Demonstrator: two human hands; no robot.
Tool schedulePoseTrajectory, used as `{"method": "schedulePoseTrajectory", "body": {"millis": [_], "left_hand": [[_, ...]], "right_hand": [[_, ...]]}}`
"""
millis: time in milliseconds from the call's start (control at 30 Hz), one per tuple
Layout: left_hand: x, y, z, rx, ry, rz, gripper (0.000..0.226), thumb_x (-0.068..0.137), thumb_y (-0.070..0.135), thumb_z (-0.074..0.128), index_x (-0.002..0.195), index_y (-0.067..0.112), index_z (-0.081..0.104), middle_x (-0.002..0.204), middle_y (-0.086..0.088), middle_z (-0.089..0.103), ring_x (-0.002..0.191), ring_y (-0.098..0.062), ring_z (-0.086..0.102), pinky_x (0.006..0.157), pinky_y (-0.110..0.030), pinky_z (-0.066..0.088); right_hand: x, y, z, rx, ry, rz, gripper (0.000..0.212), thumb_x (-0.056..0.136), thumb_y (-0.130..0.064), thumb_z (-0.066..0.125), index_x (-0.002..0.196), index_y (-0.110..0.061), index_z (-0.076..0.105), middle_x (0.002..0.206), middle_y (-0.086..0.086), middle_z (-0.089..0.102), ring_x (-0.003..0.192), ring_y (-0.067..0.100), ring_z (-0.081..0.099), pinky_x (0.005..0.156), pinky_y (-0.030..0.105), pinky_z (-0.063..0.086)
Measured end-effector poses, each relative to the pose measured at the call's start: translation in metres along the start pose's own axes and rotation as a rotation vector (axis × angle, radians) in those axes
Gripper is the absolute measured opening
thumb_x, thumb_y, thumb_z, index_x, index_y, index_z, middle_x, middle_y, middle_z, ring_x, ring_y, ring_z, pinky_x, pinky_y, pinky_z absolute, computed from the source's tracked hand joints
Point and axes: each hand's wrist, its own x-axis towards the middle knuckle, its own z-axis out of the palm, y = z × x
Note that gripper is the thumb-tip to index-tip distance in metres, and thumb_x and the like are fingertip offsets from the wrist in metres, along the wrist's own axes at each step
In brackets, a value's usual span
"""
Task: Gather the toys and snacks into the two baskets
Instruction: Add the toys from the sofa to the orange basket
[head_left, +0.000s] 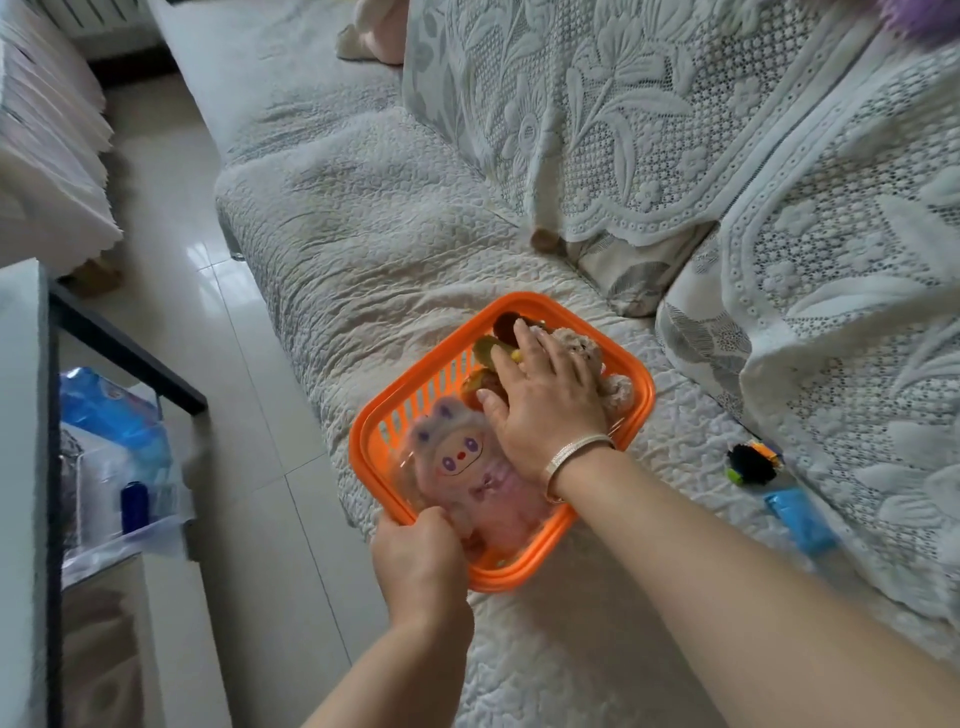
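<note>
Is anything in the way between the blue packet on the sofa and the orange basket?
Nothing visible blocks it. The blue packet lies on the sofa cover to the right of the orange basket, with bare cover between. Only the right hand lies over the basket's contents.
</note>
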Motion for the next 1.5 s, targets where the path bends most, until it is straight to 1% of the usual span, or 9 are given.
{"method": "schedulePoseTrajectory", "body": {"millis": [133, 300, 433, 700, 800, 867, 1067, 1333, 1500], "left_hand": [[-0.011, -0.007, 0.018, -0.019, -0.007, -0.017, 0.025, 0.08, -0.004, 0.044, 0.079, 0.016, 0.06, 0.084, -0.015, 0.065, 0.077, -0.033, 0.06, 0.078, -0.052, 0.056], [-0.026, -0.018, 0.049, -0.048, -0.027, -0.025, 0.025, 0.073, -0.006, 0.045, 0.078, 0.014, 0.06, 0.081, -0.016, 0.063, 0.073, -0.03, 0.056, 0.066, -0.044, 0.047], [-0.035, -0.03, 0.068, -0.056, -0.036, -0.018, 0.024, 0.076, -0.003, 0.044, 0.08, 0.014, 0.06, 0.083, -0.014, 0.064, 0.074, -0.03, 0.056, 0.066, -0.042, 0.045], [-0.04, -0.048, 0.092, -0.013, -0.056, -0.004, 0.022, 0.075, -0.001, 0.044, 0.078, 0.012, 0.061, 0.081, -0.015, 0.063, 0.074, -0.031, 0.056, 0.064, -0.043, 0.045], [-0.038, -0.051, 0.097, -0.012, -0.059, 0.002, 0.024, 0.079, -0.001, 0.045, 0.078, 0.016, 0.06, 0.083, -0.011, 0.064, 0.076, -0.03, 0.056, 0.067, -0.042, 0.045], [-0.034, -0.052, 0.1, -0.024, -0.064, 0.008, 0.025, 0.08, -0.002, 0.047, 0.08, 0.018, 0.061, 0.085, -0.01, 0.067, 0.078, -0.03, 0.058, 0.069, -0.042, 0.047], [-0.021, -0.057, 0.102, -0.029, -0.063, 0.031, 0.025, 0.08, -0.002, 0.046, 0.081, 0.018, 0.062, 0.087, -0.012, 0.067, 0.08, -0.032, 0.058, 0.07, -0.044, 0.047], [-0.02, -0.054, 0.103, -0.014, -0.06, 0.014, 0.024, 0.08, -0.003, 0.045, 0.078, 0.014, 0.062, 0.086, -0.015, 0.067, 0.078, -0.031, 0.057, 0.069, -0.044, 0.048], [-0.027, -0.05, 0.104, -0.004, -0.065, 0.018, 0.023, 0.082, -0.003, 0.043, 0.076, 0.015, 0.057, 0.084, -0.014, 0.063, 0.077, -0.031, 0.055, 0.068, -0.043, 0.047]], "right_hand": [[-0.015, 0.024, -0.005, 0.052, 0.064, 0.027, 0.06, 0.093, -0.053, 0.019, 0.148, -0.03, 0.023, 0.159, 0.005, 0.003, 0.145, 0.026, 0.002, 0.117, 0.047, 0.0], [-0.041, 0.087, -0.014, 0.197, 0.5, 0.148, 0.053, 0.091, -0.037, 0.033, 0.136, -0.016, 0.049, 0.147, 0.015, 0.038, 0.131, 0.035, 0.04, 0.107, 0.048, 0.032], [-0.064, 0.149, -0.008, 0.225, 0.677, 0.38, 0.05, 0.088, -0.024, 0.037, 0.134, -0.011, 0.05, 0.143, 0.018, 0.043, 0.128, 0.035, 0.043, 0.104, 0.045, 0.035], [-0.102, 0.209, 0.059, 0.099, 0.256, 0.515, 0.052, 0.089, -0.005, 0.047, 0.14, -0.015, 0.043, 0.15, 0.022, 0.028, 0.134, 0.043, 0.033, 0.107, 0.054, 0.032], [-0.099, 0.218, 0.074, 0.032, -0.077, 0.527, 0.062, 0.098, -0.023, 0.038, 0.15, -0.032, 0.006, 0.158, 0.01, -0.009, 0.145, 0.034, -0.001, 0.116, 0.047, 0.009], [-0.094, 0.225, 0.078, 0.012, -0.158, 0.534, 0.064, 0.099, -0.027, 0.035, 0.149, -0.037, -0.003, 0.156, 0.007, -0.022, 0.144, 0.033, -0.012, 0.116, 0.046, 0.002], [-0.071, 0.235, 0.099, -0.091, -0.205, 0.591, 0.057, 0.096, -0.016, 0.028, 0.146, -0.039, 0.013, 0.157, 0.006, -0.018, 0.143, 0.04, -0.008, 0.115, 0.052, -0.001], [-0.069, 0.244, 0.103, -0.149, -0.026, 0.565, 0.028, 0.098, -0.024, 0.034, 0.121, -0.03, 0.048, 0.145, 0.008, 0.028, 0.124, 0.04, 0.031, 0.1, 0.043, 0.035], [-0.066, 0.237, 0.081, 0.085, 0.384, 0.622, 0.028, 0.091, -0.016, 0.055, 0.118, -0.022, 0.056, 0.143, 0.012, 0.036, 0.111, 0.043, 0.042, 0.091, 0.044, 0.038]]}}
